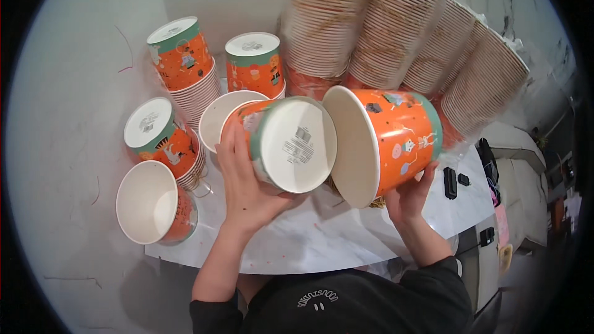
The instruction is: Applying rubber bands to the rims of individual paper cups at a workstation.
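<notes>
My left hand (246,179) is closed around the side of an orange paper bucket (297,145) with a green band, its white base turned toward me. In my right hand (413,198) is a second orange paper bucket (402,139), tipped on its side. That one's wide white mouth faces left and its green-banded base points right. The two buckets are side by side over the table, close together; I cannot tell if they touch. Just behind the left one, a white-mouthed paper bucket (230,111) is partly hidden.
Upside-down bucket stacks stand at the back left (189,65), beside it (253,65) and at the left (158,136). An open bucket (148,201) sits at the table's left edge. Tall plastic-wrapped stacks (396,31) fill the back right. Small black items (450,183) lie on the white table (346,241).
</notes>
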Tool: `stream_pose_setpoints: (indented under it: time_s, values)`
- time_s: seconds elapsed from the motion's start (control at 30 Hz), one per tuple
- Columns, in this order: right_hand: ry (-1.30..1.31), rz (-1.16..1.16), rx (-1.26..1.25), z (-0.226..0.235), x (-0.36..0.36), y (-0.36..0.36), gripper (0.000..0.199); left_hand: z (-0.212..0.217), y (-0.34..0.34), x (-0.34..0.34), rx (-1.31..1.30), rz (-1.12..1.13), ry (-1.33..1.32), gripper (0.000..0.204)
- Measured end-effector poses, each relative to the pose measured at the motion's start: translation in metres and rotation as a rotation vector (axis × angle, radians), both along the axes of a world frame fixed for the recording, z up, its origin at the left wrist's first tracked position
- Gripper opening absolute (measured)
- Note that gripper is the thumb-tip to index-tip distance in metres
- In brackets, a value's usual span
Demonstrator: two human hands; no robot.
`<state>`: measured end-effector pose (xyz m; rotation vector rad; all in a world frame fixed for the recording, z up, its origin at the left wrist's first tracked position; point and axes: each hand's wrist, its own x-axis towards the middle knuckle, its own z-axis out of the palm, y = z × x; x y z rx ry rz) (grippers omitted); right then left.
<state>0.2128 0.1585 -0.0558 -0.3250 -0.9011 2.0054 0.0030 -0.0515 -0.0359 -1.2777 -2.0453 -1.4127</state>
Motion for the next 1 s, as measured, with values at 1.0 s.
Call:
stream_pose_setpoints:
  time_s: [1.0]
  values:
    - [0.172,0.178,-0.692,-0.098,0.078,0.180,0.078,-0.057,-0.087,0.069,0.929,-0.655,-2.297,0.072]
